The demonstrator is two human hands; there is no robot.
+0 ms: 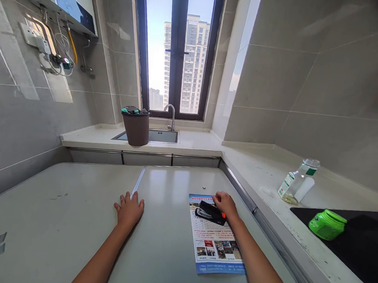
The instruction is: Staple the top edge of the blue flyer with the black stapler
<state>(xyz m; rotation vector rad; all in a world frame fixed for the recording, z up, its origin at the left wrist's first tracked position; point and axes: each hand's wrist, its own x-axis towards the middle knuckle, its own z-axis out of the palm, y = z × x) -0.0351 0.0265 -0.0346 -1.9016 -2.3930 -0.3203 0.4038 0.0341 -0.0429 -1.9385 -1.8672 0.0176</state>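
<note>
My left hand (129, 210) lies flat with its fingers spread on the pale table (55, 244). Its fingertips touch the near end of a narrow white strip (138, 182) that runs toward the table's far edge. On the right, the curled fingers of my right hand (226, 205) pinch the upper right corner of a printed flyer (213, 233). A black stapler (210, 213) with an orange spot lies across the flyer's upper part, right beside that hand. The flyer rests flat, partly covered by my right forearm.
Two small grey pieces (0, 244) lie at the table's left. A glass jar (298, 183) and a green tub (327, 224) stand on the right counter, near a black panel (362, 248). A brown bin (135, 128) stands by the sink (163, 136) below the window.
</note>
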